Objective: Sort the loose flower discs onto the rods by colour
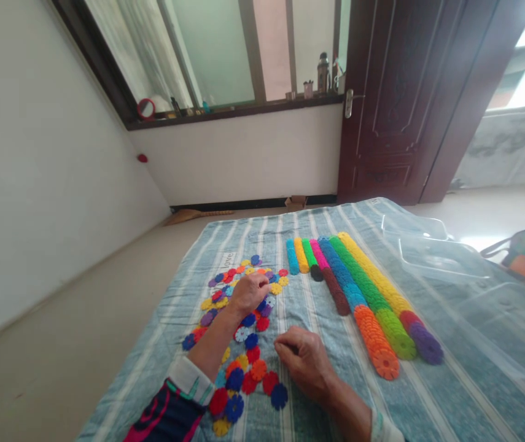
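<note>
Over a scattered pile of notched plastic discs in many colours, my left hand reaches out with its fingers drawn together. Whatever its fingertips may hold is hidden. Beside the pile, to its right, my right hand is curled with thumb and fingers closed; I cannot make out what is inside. Further right, more discs lie in overlapping rows sorted by colour, among them a yellow row, a green row, an orange stretch and a short brown row.
A striped blue-grey cloth covers the surface under the discs. Clear plastic containers stand at the right. Beyond are a dark red door, a window ledge with a flask, and a broom on the floor.
</note>
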`<state>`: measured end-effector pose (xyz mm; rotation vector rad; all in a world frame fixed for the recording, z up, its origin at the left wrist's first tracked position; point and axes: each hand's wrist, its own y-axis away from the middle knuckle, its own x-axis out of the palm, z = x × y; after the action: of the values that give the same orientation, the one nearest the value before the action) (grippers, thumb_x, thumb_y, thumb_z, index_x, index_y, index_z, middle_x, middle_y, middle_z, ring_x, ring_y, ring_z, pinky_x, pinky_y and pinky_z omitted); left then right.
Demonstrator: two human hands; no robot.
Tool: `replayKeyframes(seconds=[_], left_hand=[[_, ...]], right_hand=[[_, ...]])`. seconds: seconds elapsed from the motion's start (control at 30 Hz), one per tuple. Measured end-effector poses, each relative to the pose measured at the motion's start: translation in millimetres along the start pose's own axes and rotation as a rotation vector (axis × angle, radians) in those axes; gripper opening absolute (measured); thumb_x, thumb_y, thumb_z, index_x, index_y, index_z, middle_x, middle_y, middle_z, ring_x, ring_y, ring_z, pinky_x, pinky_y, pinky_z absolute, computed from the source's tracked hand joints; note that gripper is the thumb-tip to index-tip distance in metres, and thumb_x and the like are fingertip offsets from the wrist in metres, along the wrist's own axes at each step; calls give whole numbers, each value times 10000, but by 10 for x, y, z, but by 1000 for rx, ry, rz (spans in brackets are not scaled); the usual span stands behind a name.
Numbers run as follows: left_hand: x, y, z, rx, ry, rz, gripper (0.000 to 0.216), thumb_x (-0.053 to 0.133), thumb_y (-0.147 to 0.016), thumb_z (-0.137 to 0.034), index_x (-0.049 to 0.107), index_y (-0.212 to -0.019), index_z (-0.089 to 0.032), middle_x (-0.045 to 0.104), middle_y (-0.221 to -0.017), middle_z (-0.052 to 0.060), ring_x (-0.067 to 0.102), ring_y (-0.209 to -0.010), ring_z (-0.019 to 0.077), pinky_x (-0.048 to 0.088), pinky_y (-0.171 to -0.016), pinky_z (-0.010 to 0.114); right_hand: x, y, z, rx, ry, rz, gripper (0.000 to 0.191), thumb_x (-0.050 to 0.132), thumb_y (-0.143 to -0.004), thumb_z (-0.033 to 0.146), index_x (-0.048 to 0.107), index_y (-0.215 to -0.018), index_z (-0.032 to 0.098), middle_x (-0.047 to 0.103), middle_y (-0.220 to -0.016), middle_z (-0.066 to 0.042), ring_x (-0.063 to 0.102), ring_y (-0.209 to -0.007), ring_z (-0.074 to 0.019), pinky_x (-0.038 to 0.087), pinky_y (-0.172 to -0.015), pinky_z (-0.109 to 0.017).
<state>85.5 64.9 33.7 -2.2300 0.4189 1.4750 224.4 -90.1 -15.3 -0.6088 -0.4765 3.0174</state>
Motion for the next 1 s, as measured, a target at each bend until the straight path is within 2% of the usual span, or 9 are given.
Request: replayKeyframes(seconds=[0.23, 0.4, 0.57, 0.77, 0.9, 1.0], left_hand=[[92, -5, -77, -56, -34, -5, 124, 606, -788, -237, 681, -709, -178, 605, -718, 8, 556, -697, 144, 400, -685, 252], [136, -16, -99, -52, -84, 43, 116, 642, -775, -266, 726, -800, -190, 628, -780, 25, 585, -740, 169, 419, -714, 271], [119, -19, -127, -69, -106, 65, 90, 651, -758, -254, 713, -757, -189, 624, -809, 34, 593, -768, 177, 429, -727, 274], [101, -27, -82, -73, 32, 24, 15, 649, -684, -172, 657, -671, -171, 605, -713, -3, 568, -702, 141, 418, -682, 248], [64, -48, -41, -87, 223, 58, 79, 597, -673, -160, 621, -598, -164, 575, -597, -33, 535, -616, 118, 404, -609, 227], [76, -133, -89, -97, 312, 36, 100, 589, -682, -188, 631, -598, -155, 565, -561, -38, 518, -580, 112, 396, -579, 224]], right_hand=[[-3, 10, 16, 5, -1, -2, 242, 535, -810, 86, 676, -630, 166, 531, -621, 20, 505, -607, -102, 324, -582, -225], [0, 10, 12, -1, -5, -7, 243, 530, -812, 94, 684, -638, 164, 536, -621, 16, 507, -599, -106, 328, -572, -229], [6, 10, -1, -10, 5, -22, 243, 525, -805, 89, 671, -627, 170, 537, -617, 18, 502, -593, -105, 329, -571, -231], [3, 8, -3, -11, 4, -15, 244, 528, -807, 97, 663, -619, 172, 534, -615, 21, 498, -589, -103, 330, -565, -225], [2, 4, 13, -3, 8, -12, 249, 536, -812, 92, 662, -610, 169, 522, -619, 20, 499, -601, -105, 328, -571, -225], [3, 0, 23, 0, -7, -8, 247, 539, -805, 74, 673, -619, 167, 534, -623, 18, 507, -607, -107, 336, -579, -226]])
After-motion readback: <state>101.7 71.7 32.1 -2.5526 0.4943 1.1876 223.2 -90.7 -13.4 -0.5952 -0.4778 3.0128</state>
